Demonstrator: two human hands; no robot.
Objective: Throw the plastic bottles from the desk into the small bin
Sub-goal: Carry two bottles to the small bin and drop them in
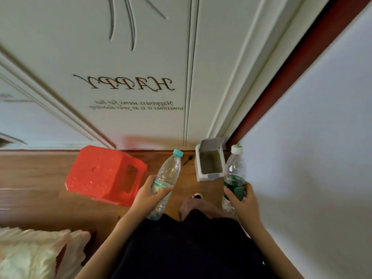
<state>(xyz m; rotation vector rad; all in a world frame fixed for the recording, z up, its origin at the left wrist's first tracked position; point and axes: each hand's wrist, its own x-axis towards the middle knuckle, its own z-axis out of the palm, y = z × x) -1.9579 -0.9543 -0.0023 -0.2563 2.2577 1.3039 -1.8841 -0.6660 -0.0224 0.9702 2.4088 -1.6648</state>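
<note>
Bottles: two plastic bottles are being carried, both off the bench and above the floor [40, 198], caps pointing far.
Blue-capped bottle [169, 172]: the left hand [150, 196] is gripping it round the label; it is leaning toward the right, just left of the bin.
Green-labelled bottle [234, 170]: the right hand [242, 200] is gripping it round the label; it is overlapping the bin's right edge in the view.
Small bin [199, 174]: one, standing on the floor against the door [120, 57], with its lid [213, 144] tipped up and nothing showing inside.
Hands: two, both clenched round a bottle, neither free.
Risk, opening: the mouth is looking narrow next to a bottle's length; a bottle released crosswise is likely bridging the rim or bouncing out.
Risk, capacity: two bottles may be overfilling the bin, leaving the second one protruding or tipping the bin over.
Risk, lid: a bottle striking the raised lid may be knocking it shut.
Surroundings: one red stool [102, 174] on its side at left, one small dark item [188, 160] on the floor near the bin, pale bedding [30, 252] near left.
</note>
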